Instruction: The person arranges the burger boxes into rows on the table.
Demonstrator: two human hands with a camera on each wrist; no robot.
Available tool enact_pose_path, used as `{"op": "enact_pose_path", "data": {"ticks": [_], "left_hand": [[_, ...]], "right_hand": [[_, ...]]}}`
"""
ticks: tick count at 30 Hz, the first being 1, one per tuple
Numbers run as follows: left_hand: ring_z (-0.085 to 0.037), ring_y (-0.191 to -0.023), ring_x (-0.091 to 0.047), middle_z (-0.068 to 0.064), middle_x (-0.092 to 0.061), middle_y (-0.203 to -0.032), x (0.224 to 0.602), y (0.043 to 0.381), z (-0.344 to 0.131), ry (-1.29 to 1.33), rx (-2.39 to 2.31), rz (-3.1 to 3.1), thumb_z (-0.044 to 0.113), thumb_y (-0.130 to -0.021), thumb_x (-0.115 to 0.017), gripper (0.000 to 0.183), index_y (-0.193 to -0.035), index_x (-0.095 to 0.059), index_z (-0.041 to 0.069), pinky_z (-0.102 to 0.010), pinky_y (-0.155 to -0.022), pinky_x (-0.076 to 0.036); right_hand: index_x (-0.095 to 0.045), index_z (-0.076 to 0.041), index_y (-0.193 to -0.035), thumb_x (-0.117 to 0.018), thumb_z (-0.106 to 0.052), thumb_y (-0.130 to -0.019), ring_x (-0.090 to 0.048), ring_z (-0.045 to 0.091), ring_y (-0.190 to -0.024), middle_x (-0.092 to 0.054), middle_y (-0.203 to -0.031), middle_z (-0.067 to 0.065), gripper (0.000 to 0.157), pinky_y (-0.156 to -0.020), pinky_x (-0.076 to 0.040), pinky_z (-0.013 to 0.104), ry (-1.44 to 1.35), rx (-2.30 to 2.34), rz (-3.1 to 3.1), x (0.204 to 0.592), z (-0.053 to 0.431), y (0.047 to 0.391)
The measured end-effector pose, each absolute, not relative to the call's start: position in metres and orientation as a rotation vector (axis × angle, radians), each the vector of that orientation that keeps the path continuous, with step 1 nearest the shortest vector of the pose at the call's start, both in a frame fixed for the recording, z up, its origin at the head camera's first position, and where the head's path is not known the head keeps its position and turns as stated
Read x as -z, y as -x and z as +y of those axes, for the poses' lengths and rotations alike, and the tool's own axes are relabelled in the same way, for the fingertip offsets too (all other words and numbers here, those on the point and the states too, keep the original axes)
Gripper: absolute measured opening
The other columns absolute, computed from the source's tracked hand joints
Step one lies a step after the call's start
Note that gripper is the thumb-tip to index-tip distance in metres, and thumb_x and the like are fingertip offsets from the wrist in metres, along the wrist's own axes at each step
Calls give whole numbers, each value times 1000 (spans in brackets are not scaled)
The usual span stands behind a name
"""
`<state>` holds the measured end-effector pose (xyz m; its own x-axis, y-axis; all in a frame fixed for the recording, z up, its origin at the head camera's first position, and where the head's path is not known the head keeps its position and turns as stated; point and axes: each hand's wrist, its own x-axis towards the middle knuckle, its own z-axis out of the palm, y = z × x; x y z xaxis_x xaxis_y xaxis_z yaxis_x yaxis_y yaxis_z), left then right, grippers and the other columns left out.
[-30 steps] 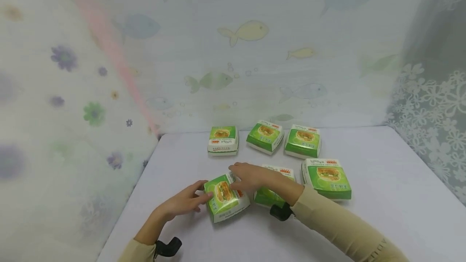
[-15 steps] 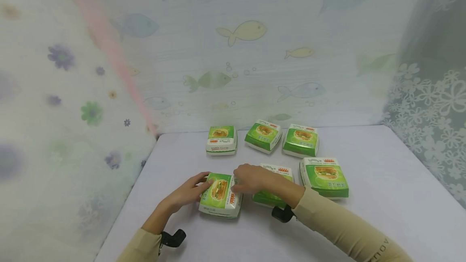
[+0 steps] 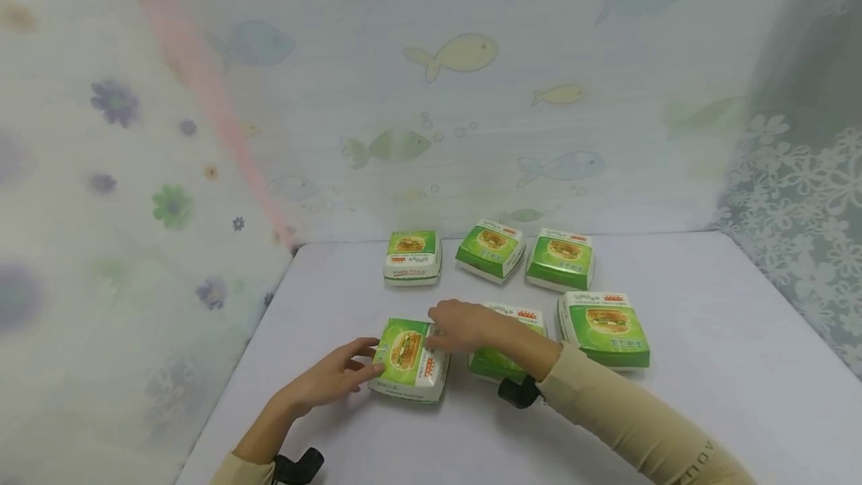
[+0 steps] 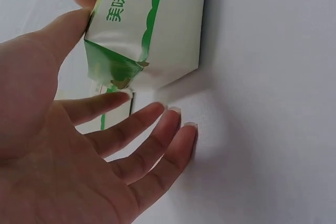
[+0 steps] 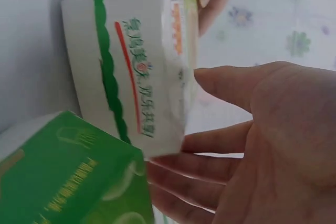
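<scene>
Between the two hands sits a green and white hamburger box (image 3: 404, 358) with a burger picture on its lid. My left hand (image 3: 330, 378) is at its left side, fingers spread and loosely bent. In the left wrist view the left thumb meets the lid's edge, while the fingertips (image 4: 173, 114) lie apart from the box near the white surface. At the box's far right corner is my right hand (image 3: 465, 325). The right wrist view shows the right thumb (image 5: 226, 82) touching the top edge and the nearly straight fingers along the far side.
Partly under the right forearm stands another hamburger box (image 3: 494, 365), with one more box (image 3: 606, 331) to its right. A back row holds a left box (image 3: 412, 259), a middle box (image 3: 490, 249) and a right box (image 3: 560, 260). Patterned curtains (image 3: 377, 96) border the white table (image 3: 707, 395).
The box between the hands has turned straighter and shifted slightly left. My left hand went to its far left corner, then drew back toward me. The right hand has barely moved.
</scene>
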<state>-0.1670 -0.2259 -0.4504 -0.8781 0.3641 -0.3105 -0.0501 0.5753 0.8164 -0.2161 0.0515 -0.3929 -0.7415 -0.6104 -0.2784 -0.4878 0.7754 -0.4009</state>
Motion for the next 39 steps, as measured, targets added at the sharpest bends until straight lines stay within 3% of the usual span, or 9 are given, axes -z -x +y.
{"op": "enact_pose_path", "data": {"ticks": [8,13,20,27,34,39], "left_hand": [[-26,-115,-62,-17,-54,-146,451,188,-223,-278,-1222,2385,44,-105,-56,58,-148,-51,6,-38,-80,-57],[-26,-123,-57,-14,-52,-150,449,193,-221,-238,-1236,2401,46,-106,-52,56,-148,-52,8,-38,-85,-57],[-23,-106,-61,-13,-54,-141,445,180,-219,-179,-1261,2402,51,-106,-49,61,-151,-46,10,-38,-80,-56],[-23,-96,-65,-11,-64,-119,446,176,-216,-221,-1262,2356,46,-106,-54,62,-153,-42,7,-38,-75,-54],[-22,-101,-67,-16,-52,-141,455,190,-214,-178,-1292,2372,45,-106,-54,57,-149,-46,9,-37,-77,-56],[-23,-105,-67,-19,-50,-144,452,197,-210,-87,-1353,2368,46,-105,-56,65,-152,-41,3,-40,-84,-58]], "right_hand": [[-61,-12,-95,-63,-37,-102,-51,13,-76,-57,-83,-2,26,-63,-42,31,757,387,2569,396,53,212],[-60,-12,-89,-64,-39,-101,-48,13,-72,-52,-77,-2,30,-60,-37,30,750,379,2577,394,53,210],[-59,-14,-90,-61,-43,-103,-52,14,-75,-58,-82,-1,31,-66,-45,34,774,361,2600,386,57,214],[-61,-10,-102,-57,-37,-106,-56,16,-84,-60,-89,2,27,-76,-49,37,784,414,2556,389,57,224],[-61,-11,-90,-57,-37,-105,-50,13,-71,-57,-79,0,30,-62,-41,30,756,431,2541,398,57,217],[-61,-12,-83,-60,-37,-103,-45,12,-63,-52,-71,-2,32,-55,-35,27,748,464,2535,395,56,211]]}}
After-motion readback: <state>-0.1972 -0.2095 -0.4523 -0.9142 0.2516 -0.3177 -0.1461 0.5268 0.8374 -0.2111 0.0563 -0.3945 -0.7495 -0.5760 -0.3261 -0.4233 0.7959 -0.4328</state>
